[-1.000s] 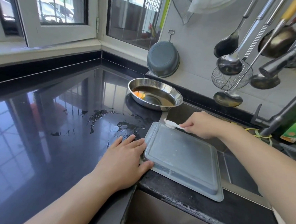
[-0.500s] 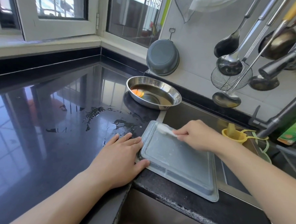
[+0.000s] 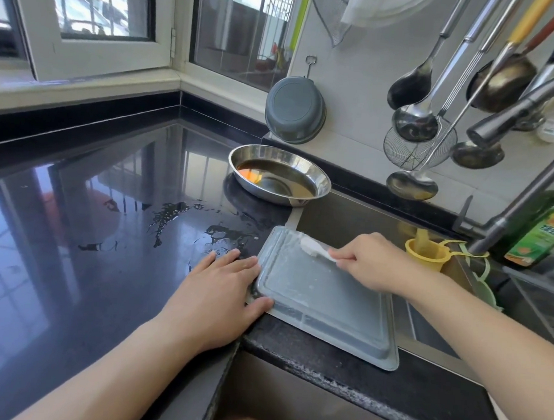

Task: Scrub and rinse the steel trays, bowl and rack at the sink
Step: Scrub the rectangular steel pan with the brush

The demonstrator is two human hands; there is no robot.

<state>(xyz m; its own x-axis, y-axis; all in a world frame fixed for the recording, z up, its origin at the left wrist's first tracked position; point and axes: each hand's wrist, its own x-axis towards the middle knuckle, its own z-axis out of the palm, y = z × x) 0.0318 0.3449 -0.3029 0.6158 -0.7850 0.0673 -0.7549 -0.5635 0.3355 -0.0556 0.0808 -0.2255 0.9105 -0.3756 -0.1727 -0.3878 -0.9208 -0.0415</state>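
Observation:
A grey rectangular tray [image 3: 328, 305] lies upside down across the sink's left edge, smeared with white foam. My left hand [image 3: 220, 290] lies flat on the black counter, its fingers straight and its thumb pressed against the tray's left rim. My right hand [image 3: 369, 261] grips a white brush [image 3: 312, 246] whose head touches the tray's far corner. Behind the tray, a shiny steel bowl [image 3: 279, 174] with brown liquid stands on the counter.
Water is spilled on the black counter [image 3: 179, 217]. A grey basin [image 3: 295, 109] and several ladles [image 3: 415, 120] hang on the wall. The faucet [image 3: 513, 203] arches over the sink at right, beside a yellow cup [image 3: 426, 253] and a green bottle [image 3: 544, 230].
My right hand has scrubbed the brush back and forth along the tray's far corner. My left hand kept pressing the tray's rim. The view shifted slightly.

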